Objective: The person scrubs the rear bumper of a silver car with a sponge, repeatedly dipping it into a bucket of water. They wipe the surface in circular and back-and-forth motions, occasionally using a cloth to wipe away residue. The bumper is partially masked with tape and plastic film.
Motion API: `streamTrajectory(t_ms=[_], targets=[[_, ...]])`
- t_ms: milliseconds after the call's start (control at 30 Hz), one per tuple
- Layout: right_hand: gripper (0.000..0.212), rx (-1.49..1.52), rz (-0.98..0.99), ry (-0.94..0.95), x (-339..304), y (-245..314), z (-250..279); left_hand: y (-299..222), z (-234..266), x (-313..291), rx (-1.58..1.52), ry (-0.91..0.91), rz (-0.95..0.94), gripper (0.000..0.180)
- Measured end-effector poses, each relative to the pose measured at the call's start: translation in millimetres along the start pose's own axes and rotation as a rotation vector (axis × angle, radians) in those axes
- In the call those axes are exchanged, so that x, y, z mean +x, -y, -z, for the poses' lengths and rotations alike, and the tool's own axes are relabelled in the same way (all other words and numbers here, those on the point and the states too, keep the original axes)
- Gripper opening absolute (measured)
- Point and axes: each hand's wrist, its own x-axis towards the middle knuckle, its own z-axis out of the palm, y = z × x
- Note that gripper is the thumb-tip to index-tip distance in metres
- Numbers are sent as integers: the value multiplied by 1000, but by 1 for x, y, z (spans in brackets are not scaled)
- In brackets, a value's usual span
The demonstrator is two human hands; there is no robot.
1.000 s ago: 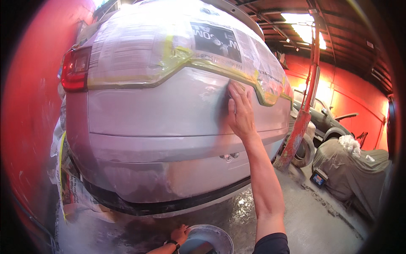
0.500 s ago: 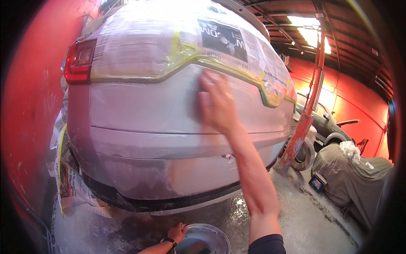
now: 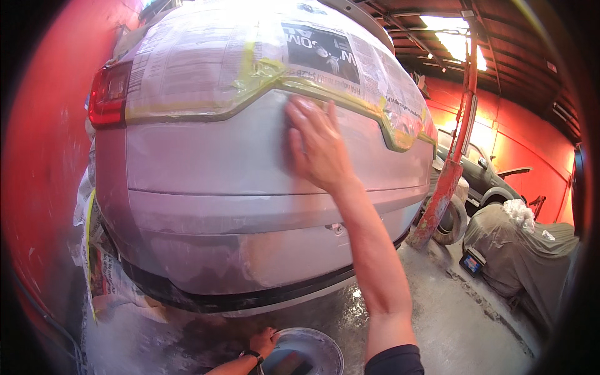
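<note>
My right hand lies against the grey primed rear panel of a car, just below the taped edge. Its fingers are stretched out, and the palm side is hidden, so I cannot tell whether anything thin is under it. Low in the view, my left hand, with a dark band at the wrist, is closed on the rim of a round bucket. Greyish liquid shows inside the bucket, with a dark patch in it that I cannot make out.
Newspaper and yellow tape mask the upper car beside a red tail light. A red post stands to the right, near a tyre, a battery-like box and a draped cover. A red wall rises at left.
My right hand has shifted slightly up and left on the panel, and its blur has lessened. The left hand stays at the bucket's rim. The view has shifted a little.
</note>
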Motion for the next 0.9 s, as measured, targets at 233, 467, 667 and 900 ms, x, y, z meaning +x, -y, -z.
streamTrajectory(t_ms=[233, 467, 667, 900], targets=[[41, -60, -91, -47, -46, -37, 17, -6, 0, 0, -6, 65, 22, 40], [46, -138, -76, -83, -45, -40, 7, -17, 13, 1, 28, 24, 25, 39], [45, -206, -340, -150, -69, -61, 15, -12, 4, -6, 46, 40, -4, 39], [45, -202, -429, -78, -96, -96, 48, -18, 9, -6, 30, 41, -16, 43]])
